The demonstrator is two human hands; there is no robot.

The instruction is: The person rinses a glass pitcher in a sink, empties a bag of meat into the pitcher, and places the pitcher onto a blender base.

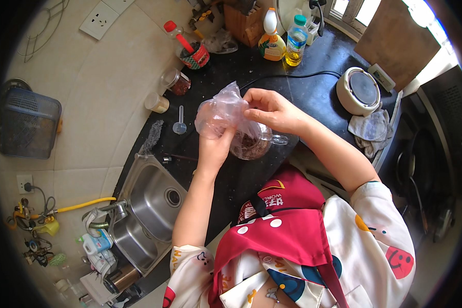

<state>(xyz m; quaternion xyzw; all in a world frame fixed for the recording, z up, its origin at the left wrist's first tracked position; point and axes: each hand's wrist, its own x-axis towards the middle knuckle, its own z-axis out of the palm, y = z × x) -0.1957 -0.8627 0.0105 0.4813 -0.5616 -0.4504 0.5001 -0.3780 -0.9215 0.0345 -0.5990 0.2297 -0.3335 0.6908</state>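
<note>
A thin, clear plastic bag [224, 109] is held up over the dark countertop. My left hand [215, 148] grips its lower part; the fingers show only dimly through the film. At the bag's right edge, my right hand [271, 109] pinches the plastic between thumb and fingers. Just below both hands stands a glass vessel [256, 150] with a clear handle on its right, holding something brown and grainy. The bag and my right hand cover part of it. A small clear measuring scoop [179, 127] lies left of the bag.
Along the wall stand a small jar [156, 103], a spice jar [176, 81] and a red-capped bottle [188, 50]. A spray bottle [272, 42] and an oil bottle [296, 42] are behind. A steel double sink [154, 192] lies left; a round white appliance [358, 91] and cloth [370, 129], right.
</note>
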